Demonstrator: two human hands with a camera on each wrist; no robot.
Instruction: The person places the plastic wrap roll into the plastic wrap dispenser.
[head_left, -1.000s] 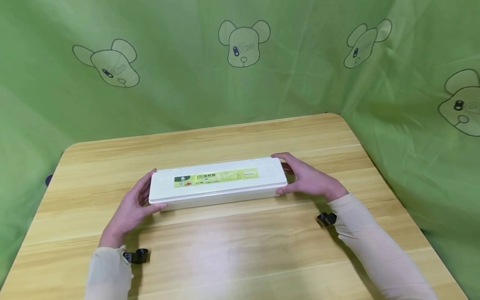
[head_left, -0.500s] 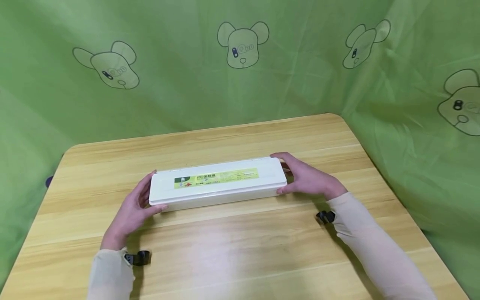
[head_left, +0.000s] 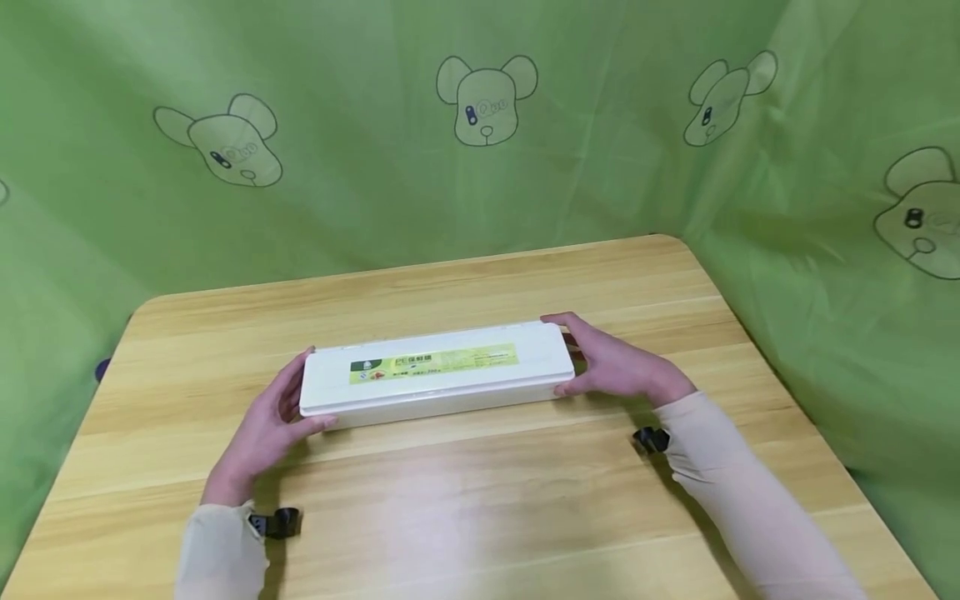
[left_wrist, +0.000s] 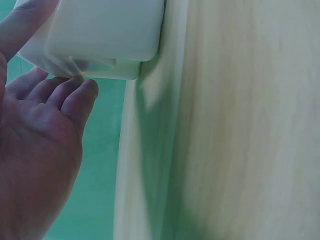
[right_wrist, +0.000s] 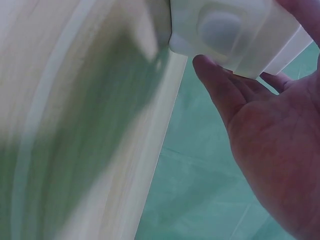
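A long white cling film box (head_left: pixel 435 404) with a yellow-green label on its lid lies on the wooden table, lid down. My left hand (head_left: pixel 264 421) holds its left end, thumb along the front side and fingers round behind. At the opposite end my right hand (head_left: pixel 618 362) grips it the same way, thumb at the front lower corner. Each wrist view shows an end of the box close up: the left hand (left_wrist: pixel 42 135) has its fingertips at the end wall, and the right hand (right_wrist: pixel 275 130) has fingers bent against the box's far side.
The wooden table (head_left: pixel 450 517) has rounded far corners. Green curtains (head_left: pixel 360 192) printed with bear heads hang behind it and along the right. A small purple thing (head_left: pixel 102 369) shows beyond the left edge. Black wrist mounts (head_left: pixel 276 523) sit at both sleeves.
The head view has tilted up slightly, so the whole scene sits a little lower. Both hands keep their hold, and the box stays in the same place on the table.
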